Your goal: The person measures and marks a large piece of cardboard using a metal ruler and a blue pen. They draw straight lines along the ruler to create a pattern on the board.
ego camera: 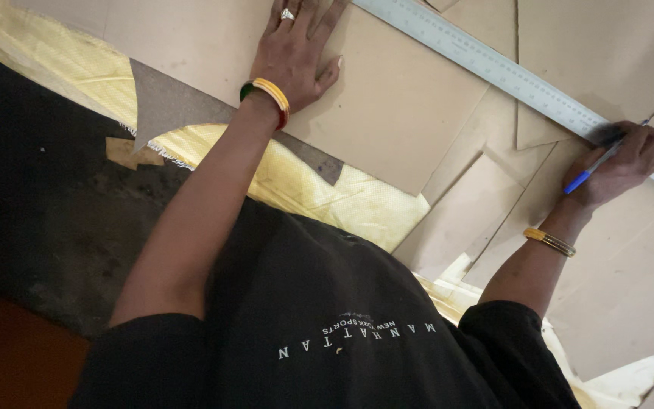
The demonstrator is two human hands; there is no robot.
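Your left hand (297, 53) lies flat, fingers spread, pressing the cardboard sheet (395, 106); your right hand (624, 160) grips a blue pen (586, 174) against the metal ruler (509, 76); no drawn line shows yet, so marking looks barely begun.

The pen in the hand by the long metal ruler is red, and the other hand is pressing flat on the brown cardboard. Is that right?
Not quite. The head view shows the pen is blue, not red. The right hand holds it against the long metal ruler, and the left hand does press flat on the brown cardboard.
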